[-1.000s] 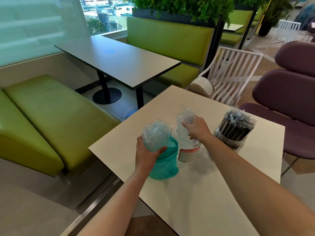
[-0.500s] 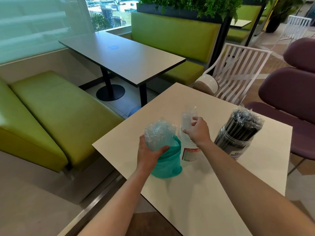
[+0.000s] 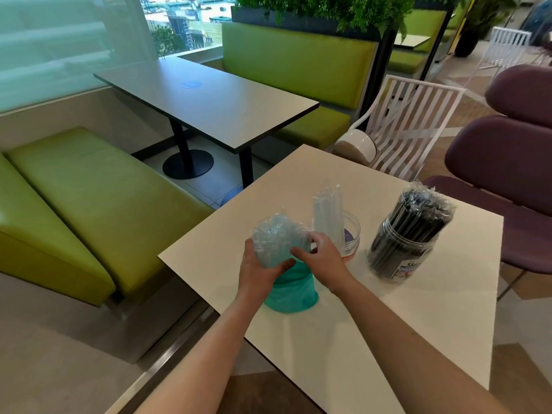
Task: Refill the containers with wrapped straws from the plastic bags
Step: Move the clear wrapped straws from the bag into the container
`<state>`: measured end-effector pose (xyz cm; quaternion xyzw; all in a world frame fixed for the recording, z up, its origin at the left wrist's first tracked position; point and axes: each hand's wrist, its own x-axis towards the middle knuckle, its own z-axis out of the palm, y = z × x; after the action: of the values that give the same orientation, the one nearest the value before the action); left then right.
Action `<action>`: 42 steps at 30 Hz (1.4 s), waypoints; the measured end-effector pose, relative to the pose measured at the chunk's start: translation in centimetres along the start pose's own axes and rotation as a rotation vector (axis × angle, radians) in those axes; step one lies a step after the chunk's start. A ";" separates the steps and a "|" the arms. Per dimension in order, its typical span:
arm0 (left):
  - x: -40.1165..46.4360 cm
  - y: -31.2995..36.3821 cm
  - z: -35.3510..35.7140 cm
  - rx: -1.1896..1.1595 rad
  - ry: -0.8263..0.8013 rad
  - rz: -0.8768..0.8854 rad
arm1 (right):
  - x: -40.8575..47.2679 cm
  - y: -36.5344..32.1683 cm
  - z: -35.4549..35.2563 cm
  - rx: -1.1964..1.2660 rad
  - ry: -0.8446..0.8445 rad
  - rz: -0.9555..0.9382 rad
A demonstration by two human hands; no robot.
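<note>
Wrapped straws (image 3: 276,239), pale blue in clear wrappers, bundled upright in a teal plastic bag (image 3: 291,291) standing near the left edge of a cream table (image 3: 388,339). Left hand (image 3: 258,268): fingers and thumb curled round the bundle at the bag's mouth, holding it. Right hand (image 3: 324,259): fingers pinching the bundle's right side. Clear jar (image 3: 349,237), just behind the right hand, open-topped, with a few clear-wrapped straws (image 3: 327,213) standing in it. Second clear jar (image 3: 403,252), further right, tilted, packed with black wrapped straws (image 3: 418,210) that rise above its rim. Surroundings: grey table (image 3: 209,100) beyond, green benches (image 3: 89,198), white slatted chair (image 3: 409,121), purple seat (image 3: 507,174).
</note>
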<state>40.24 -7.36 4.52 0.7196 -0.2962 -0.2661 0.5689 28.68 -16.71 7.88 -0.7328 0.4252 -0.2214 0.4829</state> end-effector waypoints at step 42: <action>1.8 -0.5 1.5 0.064 0.050 0.004 | 2.3 -10.8 -11.3 0.179 0.413 -0.261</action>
<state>40.40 -9.59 3.67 0.7434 -0.2918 -0.2371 0.5532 26.07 -22.64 22.27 -0.6750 0.3954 -0.4635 0.4162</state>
